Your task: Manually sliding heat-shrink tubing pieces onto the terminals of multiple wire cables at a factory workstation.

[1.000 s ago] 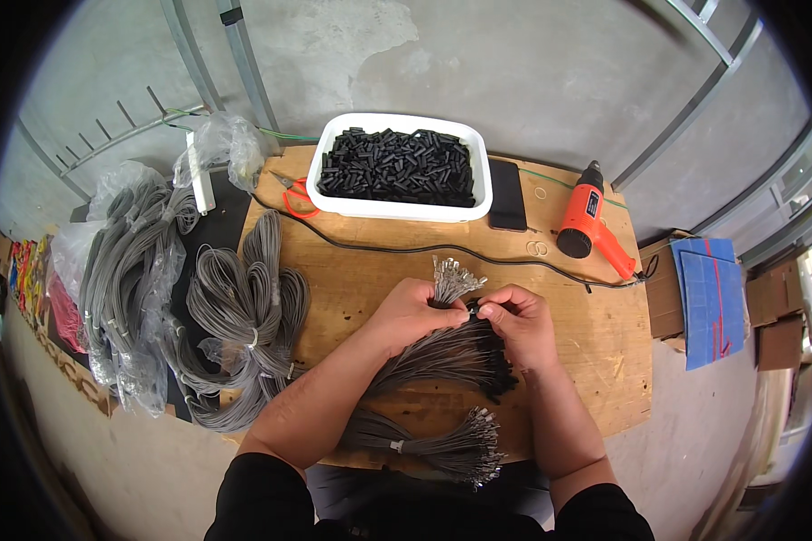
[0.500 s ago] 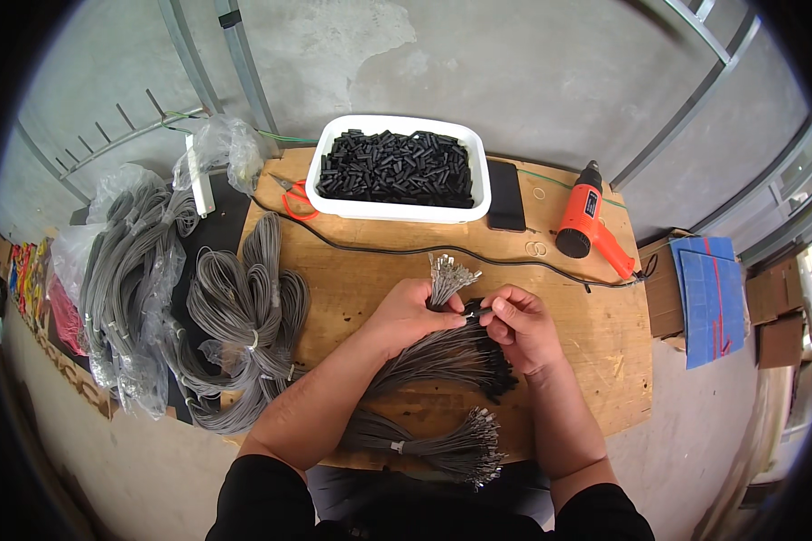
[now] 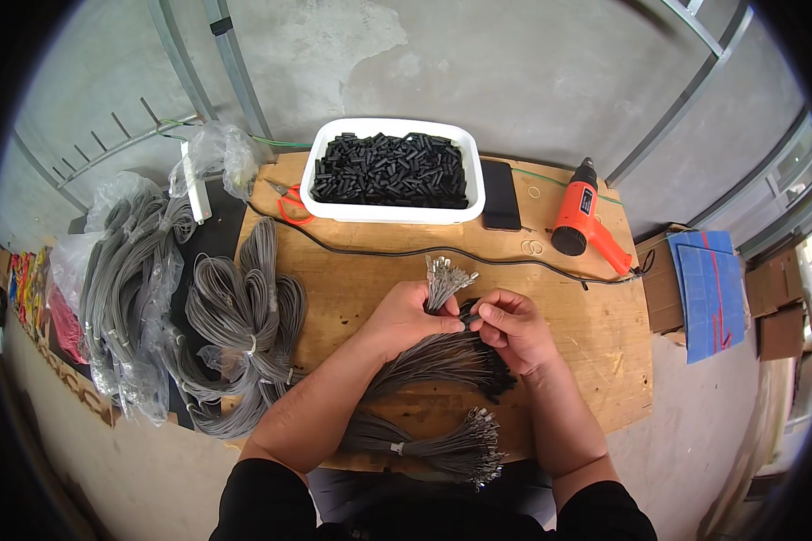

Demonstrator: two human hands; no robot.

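Observation:
My left hand point(image 3: 404, 317) is closed around a bundle of grey wires, whose bare metal terminals point(image 3: 447, 278) fan out above the fist. Between the thumb and fingers of my right hand point(image 3: 518, 332) is a short black sleeve point(image 3: 470, 318), right against the left thumb tip. The wire end there is hidden by the sleeve and fingers. Beneath both hands lie grey wires with black sleeved ends point(image 3: 494, 374). Nearer to me rests a tied wire bundle point(image 3: 438, 444) with bare metal terminals.
A white tub point(image 3: 393, 215) full of loose black sleeves stands at the back of the wooden table point(image 3: 595, 361). Red-handled pliers point(image 3: 293, 206), a black phone point(image 3: 500, 196) and an orange heat gun point(image 3: 579, 221) lie around it. A black cable point(image 3: 406, 258) crosses the tabletop. Grey wire coils point(image 3: 235, 307) occupy the left.
My right hand has moved slightly left, bringing the black sleeve up to the left thumb. The metal wire end seen there before is now covered. My left hand keeps its grip.

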